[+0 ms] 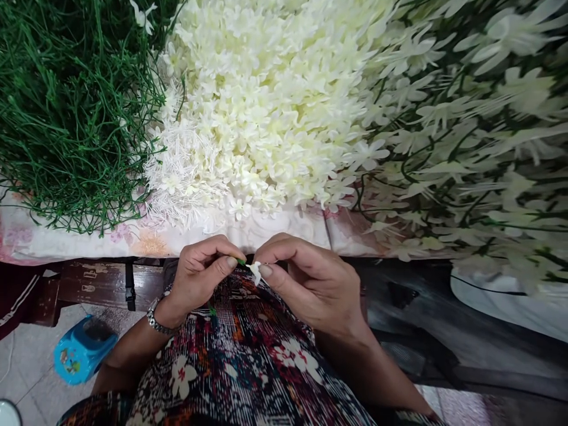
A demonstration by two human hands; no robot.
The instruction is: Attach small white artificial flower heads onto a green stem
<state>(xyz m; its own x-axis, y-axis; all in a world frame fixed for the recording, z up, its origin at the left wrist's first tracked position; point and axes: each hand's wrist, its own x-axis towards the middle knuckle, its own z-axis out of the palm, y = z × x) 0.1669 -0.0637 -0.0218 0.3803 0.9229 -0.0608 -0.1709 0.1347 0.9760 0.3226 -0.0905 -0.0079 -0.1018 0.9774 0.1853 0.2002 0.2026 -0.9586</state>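
Observation:
Close to the table edge, my left hand (206, 269) pinches the tip of a green artificial stem (241, 261) between thumb and forefinger. My right hand (310, 278) pinches a small white artificial flower (255, 272), which meets the stem's end between the two hands. Whether the flower is fully seated on the stem I cannot tell. Beyond my hands lies a large heap of cream-white flower pieces (275, 118). Thin white stamen pieces (181, 171) are piled at its left, and bundled green stems (75, 118) lie farther left.
Assembled white flowers on green stems (465, 154) fill the right side. A floral-patterned cloth (177, 239) covers the table's front edge. Below at left are a wooden bench (97, 287) and a blue plastic stool (82, 352) on the tiled floor.

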